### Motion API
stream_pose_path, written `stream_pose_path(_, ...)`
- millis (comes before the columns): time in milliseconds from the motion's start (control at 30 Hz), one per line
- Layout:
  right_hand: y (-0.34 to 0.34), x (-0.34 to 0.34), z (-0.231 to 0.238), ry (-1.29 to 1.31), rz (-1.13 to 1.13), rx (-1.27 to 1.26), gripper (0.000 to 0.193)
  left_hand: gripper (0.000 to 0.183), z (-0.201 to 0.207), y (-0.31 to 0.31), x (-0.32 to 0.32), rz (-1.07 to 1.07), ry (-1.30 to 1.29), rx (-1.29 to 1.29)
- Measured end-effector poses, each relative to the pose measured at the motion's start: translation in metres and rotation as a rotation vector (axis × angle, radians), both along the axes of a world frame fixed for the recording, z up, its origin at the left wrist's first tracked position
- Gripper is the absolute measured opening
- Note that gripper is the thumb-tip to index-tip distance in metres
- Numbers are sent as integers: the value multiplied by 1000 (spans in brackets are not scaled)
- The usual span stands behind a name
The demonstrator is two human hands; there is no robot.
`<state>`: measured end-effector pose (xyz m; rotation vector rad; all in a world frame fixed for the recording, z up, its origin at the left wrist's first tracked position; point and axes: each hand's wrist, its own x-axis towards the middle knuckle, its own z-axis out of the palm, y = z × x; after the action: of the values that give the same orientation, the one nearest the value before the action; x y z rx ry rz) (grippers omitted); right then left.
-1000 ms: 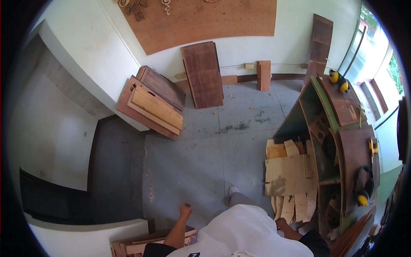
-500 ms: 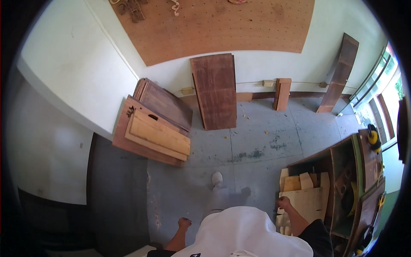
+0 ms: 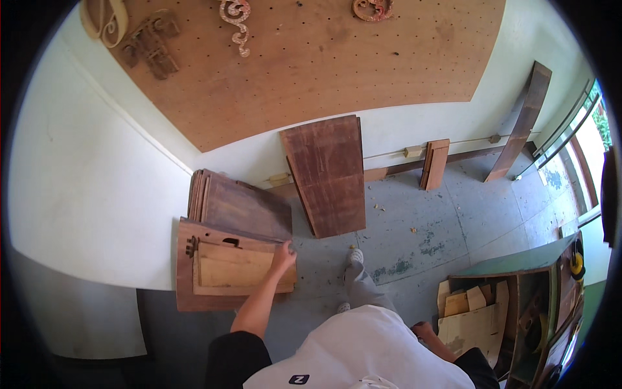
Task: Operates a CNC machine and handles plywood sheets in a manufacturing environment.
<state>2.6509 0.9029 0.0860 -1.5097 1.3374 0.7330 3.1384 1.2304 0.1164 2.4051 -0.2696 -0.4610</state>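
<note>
Leaning by the white wall: one reddish-brown panel, probably stiff and heavyish, best gripped by opposite edges; left hand at its right end, fingers curled, hold uncertain; right hand half-curled, contents indiscernible.

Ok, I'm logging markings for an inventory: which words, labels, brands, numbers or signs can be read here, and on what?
White shirt: a small dark patch with one pale printed character, which I won't copy.
Boards, pegboard, cabinet: no readable text.
</note>
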Motion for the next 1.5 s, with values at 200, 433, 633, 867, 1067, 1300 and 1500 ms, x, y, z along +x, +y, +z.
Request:
stream_pose_path(200, -14, 86, -5, -89, -307, -29, 20, 43, 22, -95, 151, -260, -97, 205)
stream_pose_path(433, -11, 138, 17, -168, -607, -30, 24, 48, 27, -205, 291, -498, -199, 287)
stream_pose_path(633, 78, 135, 55, -74, -898, -132, 24, 67, 14, -266, 381, -486, -393, 499)
stream_pose_path(867, 220, 207, 142, 280, -956, -54, 21, 80, 22, -293, 373, -429, -678, 712)
stream_pose_path(1067, 316, 191, 94, 195, -1282, 27, 29, 85, 33, -287, 392, -505, -696, 450)
stream_pose_path(1300, 285, 230, 138, 95, -1144, -56, 26, 68, 55, -275, 364, -458, -739, 357)
stream_pose_path(1500, 266, 163, 88, 28, -1179, -170, 20, 33, 67, -237, 303, -701, -676, 42)
